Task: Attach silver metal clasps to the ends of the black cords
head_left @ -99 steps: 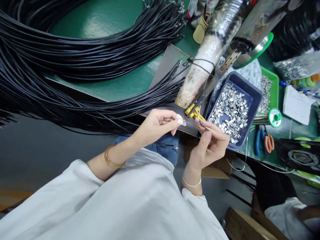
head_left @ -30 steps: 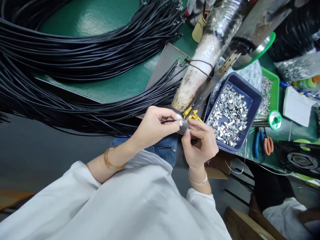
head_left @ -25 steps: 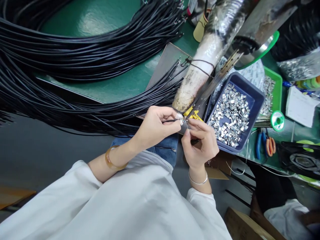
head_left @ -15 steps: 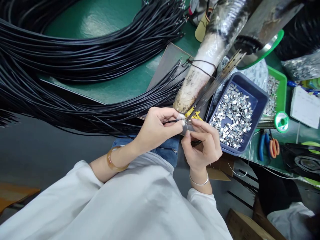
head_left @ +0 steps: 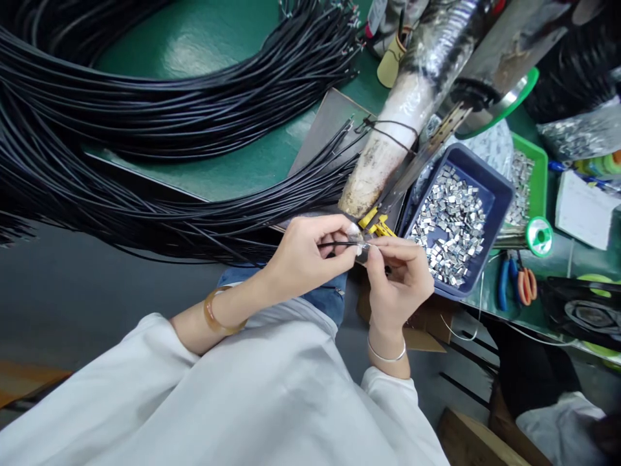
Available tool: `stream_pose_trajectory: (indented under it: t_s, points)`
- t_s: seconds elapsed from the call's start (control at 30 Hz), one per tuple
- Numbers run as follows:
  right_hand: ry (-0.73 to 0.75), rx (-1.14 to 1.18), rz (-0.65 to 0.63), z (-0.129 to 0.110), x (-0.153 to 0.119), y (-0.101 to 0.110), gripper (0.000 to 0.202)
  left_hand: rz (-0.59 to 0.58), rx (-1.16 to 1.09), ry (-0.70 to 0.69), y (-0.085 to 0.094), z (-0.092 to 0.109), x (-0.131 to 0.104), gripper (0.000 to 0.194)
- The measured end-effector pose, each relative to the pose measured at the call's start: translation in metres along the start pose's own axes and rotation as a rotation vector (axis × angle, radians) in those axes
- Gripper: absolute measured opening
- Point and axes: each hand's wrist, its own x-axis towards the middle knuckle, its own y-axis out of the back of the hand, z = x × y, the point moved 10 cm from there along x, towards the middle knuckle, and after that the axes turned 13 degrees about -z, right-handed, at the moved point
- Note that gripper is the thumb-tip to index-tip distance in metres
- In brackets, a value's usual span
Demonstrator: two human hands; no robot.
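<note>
My left hand is closed around a thin black cable, with whitish covers on the tips of the thumb and forefinger. The cable's stripped end, a small silvery bit, sticks out past those fingertips. My right hand pinches at this end between thumb and forefinger, its other fingers curled. Whether a separate metal piece sits there is too small to tell. Just behind the fingertips is a yellow-ended tool or fixture, partly hidden.
Black cable bundles cover the left of the green table. A wrapped tube slants down near my hands. At right are a blue bin of small metal shells, a green tray, a wire spool and pliers.
My right thumb and forefinger have come together at the cable's end, where thin wires were spread before. The left hand keeps its hold, nearly still. The view has shifted slightly.
</note>
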Motion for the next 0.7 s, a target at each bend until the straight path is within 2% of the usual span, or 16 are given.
stream_pose_trajectory:
  t_s: [0.1, 0.2, 0.43, 0.53, 0.7]
  points:
    - [-0.086, 0.115, -0.050, 0.010, 0.001, -0.004, 0.010, 0.057, 0.248, -0.226, 0.003, 0.023, -0.011, 0.007]
    - [-0.047, 0.052, -0.070, 0.006, 0.001, -0.005, 0.009, 0.049, 0.309, -0.341, 0.000, 0.032, -0.018, 0.013]
    - [0.265, -0.382, 0.058, -0.036, -0.011, 0.000, 0.018, 0.108, 0.314, -0.330, 0.002, 0.032, -0.020, 0.007]
    - [0.299, -0.407, 0.014, -0.040, -0.013, -0.005, 0.019, 0.085, 0.295, -0.301, 0.001, 0.030, -0.017, 0.009]
    - [0.303, -0.320, -0.055, -0.035, -0.012, -0.008, 0.022, 0.059, 0.261, -0.238, -0.002, 0.024, -0.013, 0.011]
